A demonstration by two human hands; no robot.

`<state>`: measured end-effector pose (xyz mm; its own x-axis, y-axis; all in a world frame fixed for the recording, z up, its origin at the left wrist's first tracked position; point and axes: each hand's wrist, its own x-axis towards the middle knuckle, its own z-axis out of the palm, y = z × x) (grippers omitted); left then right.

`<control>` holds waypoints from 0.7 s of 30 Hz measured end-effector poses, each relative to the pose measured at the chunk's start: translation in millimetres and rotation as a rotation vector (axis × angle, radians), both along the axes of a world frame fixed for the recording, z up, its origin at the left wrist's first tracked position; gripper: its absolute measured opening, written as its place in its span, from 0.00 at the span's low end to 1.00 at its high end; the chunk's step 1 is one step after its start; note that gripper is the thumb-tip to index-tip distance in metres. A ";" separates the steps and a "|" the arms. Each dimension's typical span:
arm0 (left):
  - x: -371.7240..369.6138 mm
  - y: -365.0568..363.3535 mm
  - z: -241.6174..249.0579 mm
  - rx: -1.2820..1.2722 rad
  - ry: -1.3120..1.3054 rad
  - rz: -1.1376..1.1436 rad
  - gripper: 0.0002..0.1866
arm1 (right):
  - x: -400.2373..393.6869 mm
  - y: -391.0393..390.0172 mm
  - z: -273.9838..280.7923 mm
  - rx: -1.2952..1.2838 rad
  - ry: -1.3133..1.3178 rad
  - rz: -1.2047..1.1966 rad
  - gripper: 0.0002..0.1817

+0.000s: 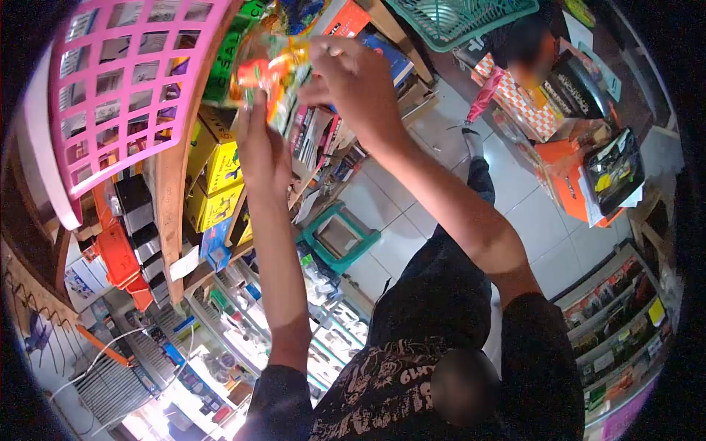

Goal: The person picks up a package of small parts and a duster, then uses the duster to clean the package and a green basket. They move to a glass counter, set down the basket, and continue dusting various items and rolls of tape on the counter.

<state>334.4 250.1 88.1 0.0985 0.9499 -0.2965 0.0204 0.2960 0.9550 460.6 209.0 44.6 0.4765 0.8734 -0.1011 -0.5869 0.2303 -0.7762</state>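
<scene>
A clear plastic packet (pixel 266 76) with bright orange, red and green contents is raised in front of the shelf, blurred by motion. My left hand (pixel 266 151) reaches up to its lower edge, with long, nearly straight fingers pressed together against it. On the packet's right side, my right hand (pixel 357 84) is closed, with thumb and fingers bent at its edge. What lies between those fingertips is partly hidden. Behind the packet stand a green box (pixel 229 62) and a red-orange box (pixel 344 20).
A pink plastic basket (pixel 125 143) is at upper left, beside a wooden shelf post (pixel 171 213). Yellow boxes (pixel 220 169) are stacked below. A green stool (pixel 338 237) stands on the tiled floor (pixel 507 184). A green basket (pixel 463 22) and another person (pixel 523 48) are at upper right.
</scene>
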 end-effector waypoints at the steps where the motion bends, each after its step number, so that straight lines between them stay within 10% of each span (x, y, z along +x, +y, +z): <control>1: 5.2 12.4 2.1 0.008 -0.012 -0.027 0.17 | 2.6 13.8 3.5 0.005 -0.008 0.006 0.22; 7: 21.6 106.7 -19.5 0.322 0.077 -0.102 0.22 | 25.6 58.3 35.1 0.065 0.234 0.165 0.37; 9: 22.6 130.5 -38.3 0.430 0.210 -0.161 0.24 | 12.3 82.6 15.8 -0.053 -0.332 -0.228 0.40; 11: 35.2 125.1 -41.1 0.402 0.344 -0.082 0.25 | 13.8 71.5 23.9 -0.009 -0.260 -0.185 0.39; 15: 8.5 189.1 -114.7 0.611 -0.288 -0.261 0.35 | 17.1 71.2 -2.3 0.196 -0.570 -0.289 0.34; 17: 21.4 151.5 -76.6 0.771 0.903 -0.062 0.45 | 16.3 36.8 8.5 0.087 -0.725 -0.307 0.30; 21: 41.8 107.7 -43.2 1.165 1.199 -0.181 0.49 | 17.5 8.6 3.1 -0.119 -1.002 -0.211 0.38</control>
